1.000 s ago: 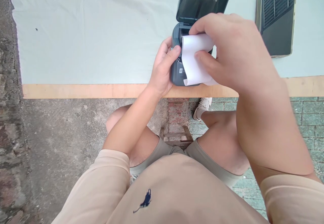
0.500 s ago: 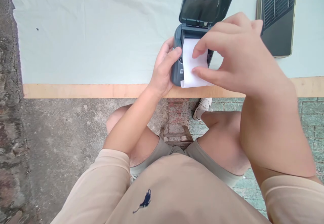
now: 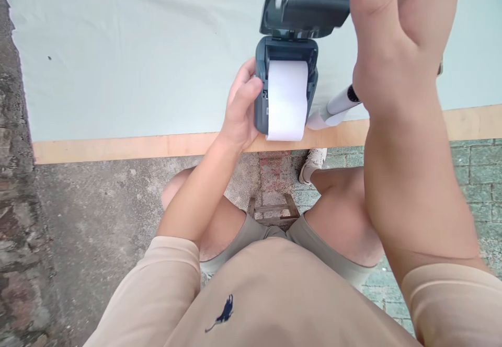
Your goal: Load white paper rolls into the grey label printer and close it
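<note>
A dark portable receipt printer (image 3: 260, 109) is near the table's front edge, gripped along its left side by my left hand (image 3: 242, 106), thumb on the rim. White paper (image 3: 287, 101) lies in its open bay, and the loose end hangs over the printer's front. The printer's hinged lid (image 3: 309, 4) stands raised at the far side. My right hand (image 3: 392, 28) is at the right end of that lid, with fingers wrapped on its edge; some fingertips are behind the lid or cut off by the frame.
Right of the printer lies a white paper roll (image 3: 339, 104) with a dark core, its loose end by the wooden table edge (image 3: 157, 148). A pale cloth (image 3: 137, 65) covers the table. Below are my knees and a wooden stool (image 3: 274, 209).
My right hand has left the paper and moved up to the lid, which is now tilted further toward me. The roll at the right has come into sight. My left hand keeps its grip.
</note>
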Tool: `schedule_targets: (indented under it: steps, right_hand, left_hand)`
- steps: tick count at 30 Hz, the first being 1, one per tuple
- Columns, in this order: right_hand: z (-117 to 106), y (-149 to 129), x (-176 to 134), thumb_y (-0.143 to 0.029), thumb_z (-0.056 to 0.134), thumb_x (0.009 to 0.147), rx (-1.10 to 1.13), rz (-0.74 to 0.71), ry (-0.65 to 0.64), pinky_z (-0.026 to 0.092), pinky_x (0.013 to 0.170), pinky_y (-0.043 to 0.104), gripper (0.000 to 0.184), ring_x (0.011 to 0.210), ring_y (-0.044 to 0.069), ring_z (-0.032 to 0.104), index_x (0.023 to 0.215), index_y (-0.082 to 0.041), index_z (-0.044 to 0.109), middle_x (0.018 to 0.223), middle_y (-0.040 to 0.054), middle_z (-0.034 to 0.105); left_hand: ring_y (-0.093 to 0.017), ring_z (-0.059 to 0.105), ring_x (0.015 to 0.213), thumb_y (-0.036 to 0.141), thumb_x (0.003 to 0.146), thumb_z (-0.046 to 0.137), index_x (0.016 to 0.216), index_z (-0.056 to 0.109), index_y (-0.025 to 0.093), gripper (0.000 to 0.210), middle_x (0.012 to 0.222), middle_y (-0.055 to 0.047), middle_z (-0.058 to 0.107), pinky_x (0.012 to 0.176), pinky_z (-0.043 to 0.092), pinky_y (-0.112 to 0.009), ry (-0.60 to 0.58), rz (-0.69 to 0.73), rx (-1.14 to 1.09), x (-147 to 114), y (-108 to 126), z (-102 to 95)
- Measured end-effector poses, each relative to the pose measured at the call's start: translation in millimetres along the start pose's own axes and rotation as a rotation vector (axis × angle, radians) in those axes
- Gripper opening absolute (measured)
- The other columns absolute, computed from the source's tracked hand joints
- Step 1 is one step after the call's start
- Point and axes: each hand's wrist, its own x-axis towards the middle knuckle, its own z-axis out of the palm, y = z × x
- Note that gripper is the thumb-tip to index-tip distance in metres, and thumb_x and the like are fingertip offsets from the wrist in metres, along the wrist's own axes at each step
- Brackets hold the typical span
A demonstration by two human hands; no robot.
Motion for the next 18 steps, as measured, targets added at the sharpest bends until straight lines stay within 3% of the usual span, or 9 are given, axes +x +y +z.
schedule_targets:
  steps: [3, 6, 9, 12, 18]
  right_hand:
    - [-1.0, 3.4, -0.4, -0.043, 0.035, 0.092, -0.102, -0.274, 0.104, 0.044, 0.092, 0.032, 0.032, 0.107, 0.016, 0.057, 0.117, -0.025, 0.045, 0.108, 0.0009, 0.057]
    - [-3.7, 7.2, -1.7, -0.034, 0.053, 0.084, -0.268, -0.391, -0.007, 0.046, 0.087, 0.033, 0.026, 0.104, 0.017, 0.058, 0.107, -0.023, 0.054, 0.109, 0.0029, 0.06]
    - [-5.0, 10.6, -0.6, -0.039, 0.06, 0.078, -0.363, -0.356, -0.12, 0.044, 0.092, 0.036, 0.042, 0.112, 0.021, 0.053, 0.116, -0.024, 0.051, 0.122, 0.004, 0.055]
    - [-3.4, 10.6, 1.1, -0.045, 0.062, 0.074, -0.413, -0.206, -0.19, 0.045, 0.083, 0.038, 0.056, 0.107, 0.026, 0.055, 0.124, -0.027, 0.046, 0.122, 0.0039, 0.056]
    - [5.6, -1.0, -0.3, -0.046, 0.061, 0.071, -0.537, -0.1, -0.194, 0.041, 0.076, 0.041, 0.059, 0.094, 0.028, 0.057, 0.126, -0.035, 0.041, 0.115, 0.003, 0.058]
  left_hand:
    - [-0.026, 0.056, 0.117, 0.059, 0.075, 0.053, 0.098, 0.059, 0.029, 0.038, 0.101, -0.005, 0.063, 0.093, 0.051, -0.036, 0.008, -0.021, 0.01, -1.5, 2.6, 2.5]
    - [-0.024, 0.054, 0.121, 0.055, 0.075, 0.058, 0.1, 0.058, 0.03, 0.035, 0.104, -0.004, 0.064, 0.095, 0.05, -0.034, -0.002, -0.018, 0.035, -2.6, 3.2, 3.1]
    - [-0.022, 0.054, 0.122, 0.046, 0.072, 0.068, 0.099, 0.058, 0.03, 0.033, 0.107, -0.002, 0.063, 0.097, 0.05, -0.031, 0.015, -0.013, 0.049, -2.9, 2.3, 2.1]
    - [-0.022, 0.056, 0.121, 0.038, 0.073, 0.069, 0.101, 0.055, 0.027, 0.033, 0.103, -0.001, 0.062, 0.095, 0.051, -0.033, 0.024, 0.002, 0.039, -3.3, 1.4, 1.5]
    - [-0.022, 0.057, 0.12, 0.037, 0.075, 0.065, 0.104, 0.054, 0.028, 0.032, 0.095, 0.0, 0.064, 0.094, 0.052, -0.034, 0.035, -0.042, 0.038, -5.3, 2.6, 1.5]
